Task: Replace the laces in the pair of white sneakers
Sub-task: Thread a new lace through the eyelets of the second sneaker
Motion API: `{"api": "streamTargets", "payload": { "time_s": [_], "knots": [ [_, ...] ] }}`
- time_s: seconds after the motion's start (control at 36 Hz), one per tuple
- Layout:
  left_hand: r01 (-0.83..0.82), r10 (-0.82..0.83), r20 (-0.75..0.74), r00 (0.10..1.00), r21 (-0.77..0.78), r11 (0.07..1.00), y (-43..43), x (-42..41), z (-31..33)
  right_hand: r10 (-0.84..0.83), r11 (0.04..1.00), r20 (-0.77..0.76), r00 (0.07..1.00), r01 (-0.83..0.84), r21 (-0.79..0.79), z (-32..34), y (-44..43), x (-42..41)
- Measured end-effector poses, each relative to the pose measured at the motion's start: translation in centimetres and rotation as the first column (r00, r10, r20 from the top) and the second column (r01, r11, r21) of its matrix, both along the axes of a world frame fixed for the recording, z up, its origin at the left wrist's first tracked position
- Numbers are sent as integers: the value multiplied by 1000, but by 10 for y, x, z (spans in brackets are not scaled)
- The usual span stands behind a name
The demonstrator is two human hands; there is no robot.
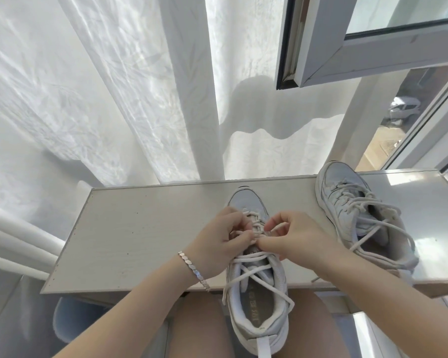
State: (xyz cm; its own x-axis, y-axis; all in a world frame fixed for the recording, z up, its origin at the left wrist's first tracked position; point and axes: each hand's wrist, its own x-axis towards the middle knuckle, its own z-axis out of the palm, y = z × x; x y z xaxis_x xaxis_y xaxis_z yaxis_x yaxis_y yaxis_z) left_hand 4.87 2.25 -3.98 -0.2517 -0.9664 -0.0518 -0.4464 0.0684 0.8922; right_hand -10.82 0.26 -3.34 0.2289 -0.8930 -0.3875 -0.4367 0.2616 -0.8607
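Board: carries 2 sneakers.

Left hand: fingers curled onto the lace crossings at the mid eyelets of sneaker 1; which strand it grips cannot be told.

Right hand: thumb and forefinger pinch the same lace, just beside the left fingers.

Sneaker 1 lies toe-away, heel overhanging the board edge above the lap. Sneaker 2 lies at the right, laces loose.

Risk: a hard pull toward the body may drag sneaker 1 off the board, as its heel is unsupported.

Risk: slack loops at the collar may snag and knot.
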Motion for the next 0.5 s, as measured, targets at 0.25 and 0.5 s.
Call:
{"api": "streamTargets", "payload": {
  "time_s": [0.25,0.5],
  "knots": [
    [9,-9,-12,1000,9,1000,-4,-1,5,-21,1000,-1,1000,21,12,-1,0,-1],
    [-66,131,-257,958,248,967,-10,-7,17,-25,1000,0,1000,25,4,1,2,-3]
  ]
}}
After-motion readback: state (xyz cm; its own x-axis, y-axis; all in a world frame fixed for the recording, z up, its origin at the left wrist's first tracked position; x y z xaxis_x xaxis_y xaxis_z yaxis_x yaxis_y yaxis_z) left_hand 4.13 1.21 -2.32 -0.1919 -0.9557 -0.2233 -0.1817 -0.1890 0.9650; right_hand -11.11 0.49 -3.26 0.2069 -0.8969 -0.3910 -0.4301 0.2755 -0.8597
